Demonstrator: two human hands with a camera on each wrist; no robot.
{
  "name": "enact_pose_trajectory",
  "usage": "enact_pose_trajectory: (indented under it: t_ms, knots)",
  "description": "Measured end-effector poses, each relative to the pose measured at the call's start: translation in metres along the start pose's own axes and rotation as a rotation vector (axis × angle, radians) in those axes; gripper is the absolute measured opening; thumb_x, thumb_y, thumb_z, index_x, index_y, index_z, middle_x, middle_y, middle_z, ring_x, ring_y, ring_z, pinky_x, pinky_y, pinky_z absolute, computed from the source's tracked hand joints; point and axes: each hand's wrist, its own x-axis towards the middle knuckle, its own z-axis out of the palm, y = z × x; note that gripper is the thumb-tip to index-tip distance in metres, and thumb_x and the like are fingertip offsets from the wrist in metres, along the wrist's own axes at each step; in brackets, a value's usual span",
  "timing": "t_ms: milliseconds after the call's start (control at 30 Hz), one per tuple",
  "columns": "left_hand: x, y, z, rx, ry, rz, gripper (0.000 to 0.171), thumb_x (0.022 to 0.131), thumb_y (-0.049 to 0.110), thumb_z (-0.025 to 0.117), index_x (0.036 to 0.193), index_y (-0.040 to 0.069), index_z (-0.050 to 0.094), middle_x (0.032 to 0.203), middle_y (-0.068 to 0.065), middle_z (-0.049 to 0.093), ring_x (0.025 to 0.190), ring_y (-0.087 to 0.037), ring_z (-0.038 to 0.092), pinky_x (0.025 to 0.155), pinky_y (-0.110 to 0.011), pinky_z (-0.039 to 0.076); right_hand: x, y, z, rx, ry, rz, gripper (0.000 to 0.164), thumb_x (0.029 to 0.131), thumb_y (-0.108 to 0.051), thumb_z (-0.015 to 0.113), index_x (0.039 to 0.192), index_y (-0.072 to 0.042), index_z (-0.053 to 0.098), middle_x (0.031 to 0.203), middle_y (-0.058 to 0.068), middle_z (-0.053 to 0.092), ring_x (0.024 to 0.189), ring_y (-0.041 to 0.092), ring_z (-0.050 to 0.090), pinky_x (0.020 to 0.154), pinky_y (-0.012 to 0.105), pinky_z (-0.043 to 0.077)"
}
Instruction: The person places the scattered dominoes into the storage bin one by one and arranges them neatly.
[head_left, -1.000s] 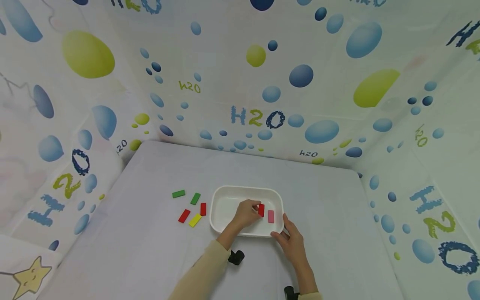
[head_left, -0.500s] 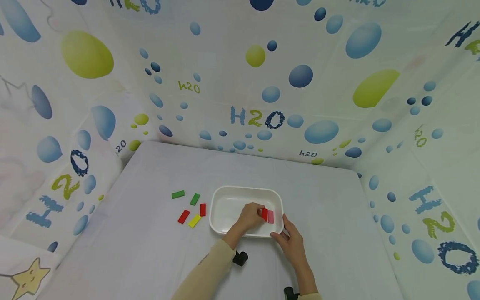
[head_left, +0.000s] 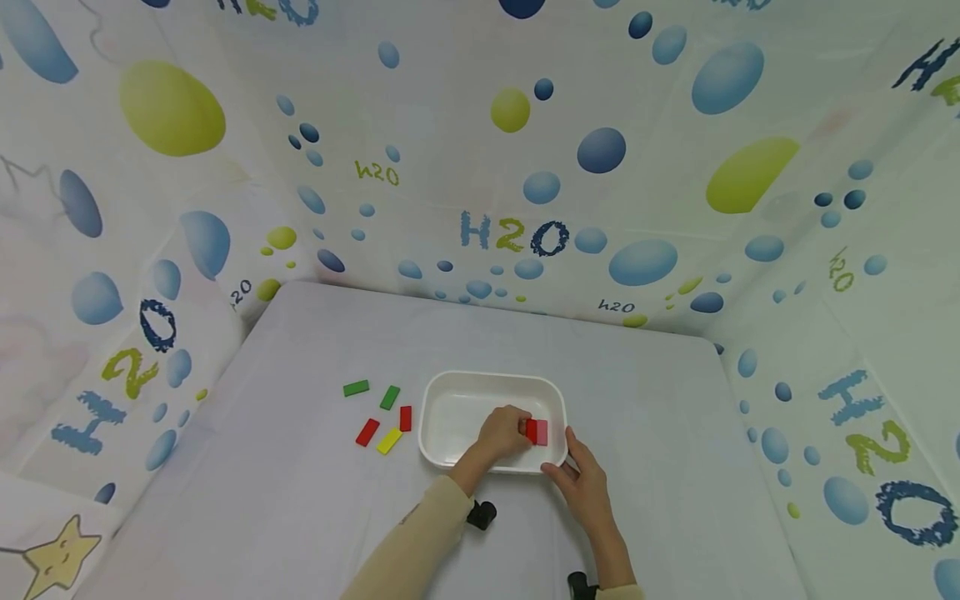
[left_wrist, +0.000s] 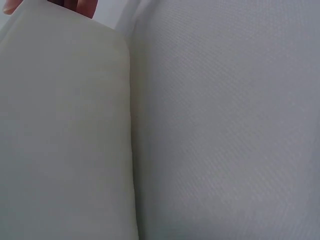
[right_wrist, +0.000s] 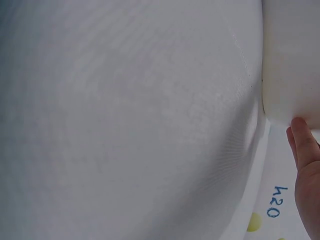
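The head view alone shows the left grip (head_left: 504, 432), thumb and fingers pinched on a red block (head_left: 532, 431) inside a white tray (head_left: 457, 412). A pink block (head_left: 542, 432) lies directly right of that grip; contact between the blocks cannot be confirmed. The right grip (head_left: 587, 492) stands part-open, thumb and fingers spread at the tray's near right corner; the right wrist view adds nearly straight fingers (right_wrist: 302, 140) against a smooth, pale wall. The left wrist view leaves the pinch unseen. Left of the left grip, outside the tray, lie green blocks (head_left: 356, 388), two further red pieces (head_left: 367, 432) and a yellow block (head_left: 389, 441), all flat rectangles. The tray is round-cornered; the finely woven white cloth (left_wrist: 225, 125) lies beneath both grips
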Motion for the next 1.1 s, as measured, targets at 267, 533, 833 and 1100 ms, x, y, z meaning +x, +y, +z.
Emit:
enact_pose_trajectory:
  t_ms: [267,533,833,1100]
  knots:
    - [0.001,0.000,0.000,0.017,0.031,0.025,0.028,0.072,0.000,0.076,0.065,0.008,0.050,0.058,0.005,0.039,0.056,-0.008,0.036,0.053,-0.020,0.027,0.002,0.000,0.000,0.010,0.013,-0.004,0.080,0.079,-0.011,0.078,0.146,0.005,0.038,0.140,0.028,0.048,0.127,0.046,0.050,0.088,0.030,0.052]
    - [-0.003,0.001,-0.007,0.009,0.169,0.116,0.050,0.078,0.012,0.077,0.126,0.003,0.065,0.085,-0.005,0.065,0.068,-0.008,0.053,0.060,-0.019,0.042,0.003,0.003,-0.001,0.005,-0.002,0.028,0.080,0.080,-0.012,0.077,0.147,0.004,0.037,0.141,0.027,0.048,0.129,0.044,0.049,0.090,0.034,0.051]
    - [-0.039,0.000,-0.047,-0.053,0.407,0.288,0.046,0.080,0.011,0.078,0.124,0.004,0.066,0.092,-0.008,0.066,0.073,-0.017,0.062,0.064,-0.022,0.052,0.002,0.002,0.001,-0.024,0.018,0.009,0.081,0.079,-0.013,0.078,0.147,0.003,0.038,0.141,0.026,0.049,0.128,0.044,0.051,0.088,0.033,0.052]
    - [-0.082,-0.035,-0.112,-0.144,0.638,0.294,0.040,0.076,0.000,0.079,0.115,0.000,0.070,0.089,-0.017,0.065,0.074,-0.027,0.064,0.062,-0.037,0.057,0.000,0.001,0.001,-0.029,-0.002,0.042,0.083,0.080,-0.014,0.079,0.149,0.000,0.036,0.143,0.023,0.048,0.130,0.041,0.050,0.089,0.035,0.051]
